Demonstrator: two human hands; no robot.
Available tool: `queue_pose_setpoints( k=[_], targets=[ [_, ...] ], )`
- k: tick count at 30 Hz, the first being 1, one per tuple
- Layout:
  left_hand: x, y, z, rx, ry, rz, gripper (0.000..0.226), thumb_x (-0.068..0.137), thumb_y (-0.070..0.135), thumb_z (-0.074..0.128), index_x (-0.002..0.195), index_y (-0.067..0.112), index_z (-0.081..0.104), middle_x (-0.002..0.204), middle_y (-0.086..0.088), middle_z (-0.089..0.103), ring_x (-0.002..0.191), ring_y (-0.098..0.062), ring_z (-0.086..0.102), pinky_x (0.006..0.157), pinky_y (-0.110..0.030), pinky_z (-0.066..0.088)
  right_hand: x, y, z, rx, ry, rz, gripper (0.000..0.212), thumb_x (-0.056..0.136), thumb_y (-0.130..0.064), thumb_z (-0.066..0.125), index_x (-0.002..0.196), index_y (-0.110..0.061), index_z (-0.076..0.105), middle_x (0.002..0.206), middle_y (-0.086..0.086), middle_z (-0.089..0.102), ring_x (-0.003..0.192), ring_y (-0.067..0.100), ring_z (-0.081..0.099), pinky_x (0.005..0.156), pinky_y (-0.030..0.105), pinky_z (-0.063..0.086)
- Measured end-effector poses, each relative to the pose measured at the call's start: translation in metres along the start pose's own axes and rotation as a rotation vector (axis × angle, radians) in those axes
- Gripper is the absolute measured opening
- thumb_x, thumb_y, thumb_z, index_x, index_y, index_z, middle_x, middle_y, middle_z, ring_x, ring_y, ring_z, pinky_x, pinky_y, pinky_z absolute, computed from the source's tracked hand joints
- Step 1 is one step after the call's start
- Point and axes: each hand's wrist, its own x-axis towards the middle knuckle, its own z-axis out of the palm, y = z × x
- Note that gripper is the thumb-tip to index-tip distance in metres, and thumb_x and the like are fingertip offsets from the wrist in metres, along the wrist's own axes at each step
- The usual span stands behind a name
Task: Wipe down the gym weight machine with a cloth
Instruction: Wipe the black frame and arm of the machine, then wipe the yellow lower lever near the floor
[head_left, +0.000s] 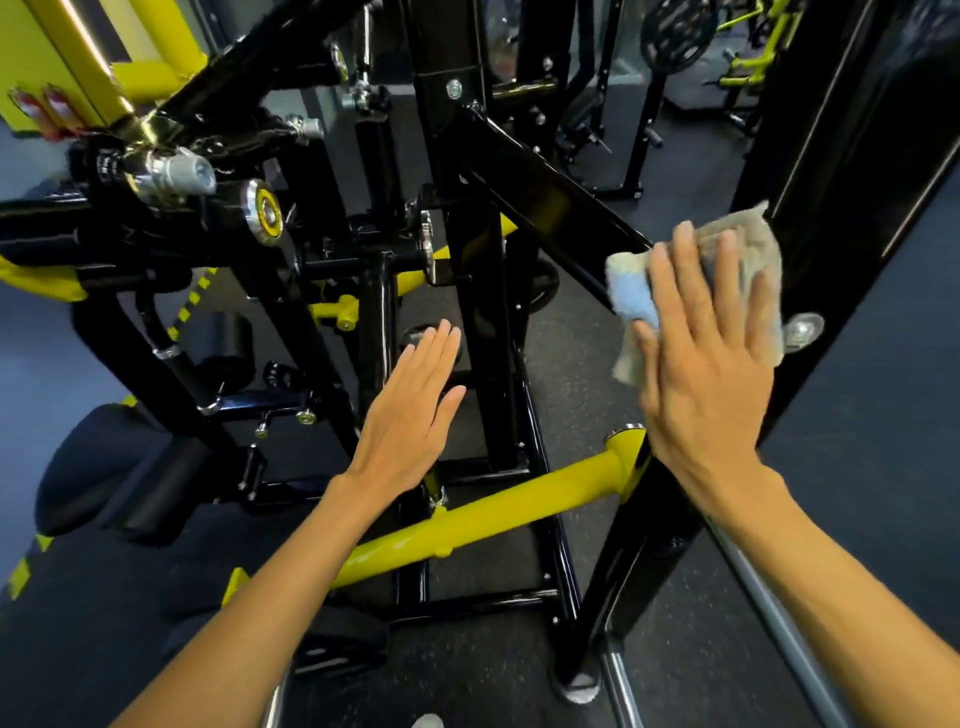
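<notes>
Right, my right hand (711, 364) is spread flat, pressing the soft, limp cloth (634, 291) onto the black upright (831, 218) of the weight machine, so palm pressure, not a pinch, keeps it from sliding, while my left hand (410, 410) hovers open, empty.

Our right hand (711, 374) flat on the cloth (696, 291) against the post (841, 218) at right, our left hand (410, 410) left of it, over the frame (488, 338), crossbar (493, 525) below both, seat (114, 467) far left.
</notes>
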Motion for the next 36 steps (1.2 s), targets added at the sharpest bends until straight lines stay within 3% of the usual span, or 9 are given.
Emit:
queue_pose_setpoints(
  k=[5, 9, 13, 17, 22, 25, 30, 33, 36],
  targets=[
    [-0.02, -0.018, 0.047, -0.061, -0.099, 0.018, 0.058, 0.11, 0.029, 0.033, 0.162, 0.018, 0.011, 0.17, 0.006, 0.009, 0.156, -0.006, 0.001, 0.127, -0.042, 0.015, -0.071, -0.041, 0.061, 0.106, -0.155, 0.06, 0.052, 0.109, -0.021, 0.042, 0.155, 0.001, 0.032, 0.165, 0.016, 0.027, 0.155, 0.03, 0.021, 0.129, 0.041, 0.011],
    [-0.055, -0.041, 0.093, -0.073, -0.173, 0.009, 0.058, 0.108, 0.031, 0.029, 0.162, 0.018, 0.011, 0.17, 0.006, 0.008, 0.156, -0.007, 0.001, 0.127, -0.037, 0.011, -0.162, -0.047, 0.145, -0.056, -0.496, 0.071, 0.057, 0.103, -0.015, 0.055, 0.154, 0.002, 0.035, 0.162, 0.02, 0.031, 0.154, 0.032, 0.022, 0.126, 0.044, 0.016],
    [-0.098, -0.078, 0.148, -0.061, -0.293, 0.05, 0.058, 0.108, 0.035, 0.024, 0.161, 0.016, 0.012, 0.169, 0.004, 0.01, 0.156, -0.007, 0.004, 0.126, -0.033, 0.01, -0.217, -0.056, 0.201, -0.139, -0.683, 0.155, 0.052, 0.103, -0.028, 0.031, 0.135, 0.0, 0.061, 0.14, 0.021, 0.06, 0.144, 0.041, 0.042, 0.125, 0.048, 0.01],
    [-0.139, -0.116, 0.19, -0.121, -0.383, 0.021, 0.058, 0.108, 0.035, 0.024, 0.162, 0.019, 0.008, 0.17, 0.006, 0.006, 0.156, -0.009, 0.006, 0.126, -0.035, 0.011, -0.243, -0.104, 0.222, -0.067, -0.67, 0.117, 0.044, 0.106, -0.03, 0.035, 0.118, -0.006, 0.069, 0.113, 0.013, 0.07, 0.127, 0.037, 0.056, 0.125, 0.048, 0.017],
    [-0.162, -0.159, 0.217, -0.165, -0.444, 0.01, 0.057, 0.108, 0.032, 0.024, 0.162, 0.021, 0.007, 0.17, 0.007, 0.008, 0.156, -0.011, 0.008, 0.125, -0.038, 0.012, -0.275, -0.159, 0.24, 0.026, -0.806, -0.006, 0.045, 0.107, -0.029, 0.032, 0.13, -0.006, 0.064, 0.122, 0.012, 0.068, 0.125, 0.035, 0.057, 0.124, 0.048, 0.017],
    [-0.171, -0.181, 0.223, -0.171, -0.448, 0.038, 0.058, 0.108, 0.03, 0.027, 0.162, 0.02, 0.008, 0.169, 0.008, 0.009, 0.156, -0.013, 0.01, 0.125, -0.035, 0.011, -0.268, -0.138, 0.235, -0.045, -0.817, -0.023, 0.042, 0.108, -0.031, 0.039, 0.131, -0.006, 0.064, 0.132, 0.014, 0.066, 0.134, 0.036, 0.053, 0.123, 0.051, 0.021],
    [-0.189, -0.212, 0.233, -0.258, -0.383, -0.168, 0.059, 0.106, 0.037, 0.024, 0.161, 0.034, 0.002, 0.168, 0.021, 0.001, 0.154, -0.002, 0.005, 0.124, -0.022, 0.007, -0.228, -0.059, 0.196, -0.251, -0.695, 0.129, 0.043, 0.109, -0.026, 0.04, 0.135, 0.002, 0.06, 0.144, 0.02, 0.057, 0.149, 0.039, 0.033, 0.127, 0.052, 0.009],
    [-0.195, -0.222, 0.248, -0.307, -0.356, -0.23, 0.059, 0.107, 0.042, 0.022, 0.162, 0.027, 0.008, 0.168, 0.021, 0.004, 0.155, -0.004, 0.009, 0.124, -0.026, 0.012, -0.207, -0.031, 0.179, -0.335, -0.681, 0.224, 0.047, 0.109, -0.022, 0.03, 0.14, 0.007, 0.051, 0.148, 0.025, 0.051, 0.153, 0.038, 0.024, 0.128, 0.049, -0.001],
    [-0.197, -0.221, 0.263, -0.29, -0.311, -0.225, 0.057, 0.108, 0.037, 0.022, 0.162, 0.021, 0.014, 0.168, 0.016, 0.009, 0.154, -0.006, 0.014, 0.123, -0.033, 0.017, -0.211, -0.041, 0.182, -0.299, -0.692, 0.215, 0.047, 0.106, -0.018, 0.034, 0.143, 0.008, 0.047, 0.151, 0.026, 0.046, 0.152, 0.038, 0.025, 0.129, 0.046, 0.001]
  ],
)
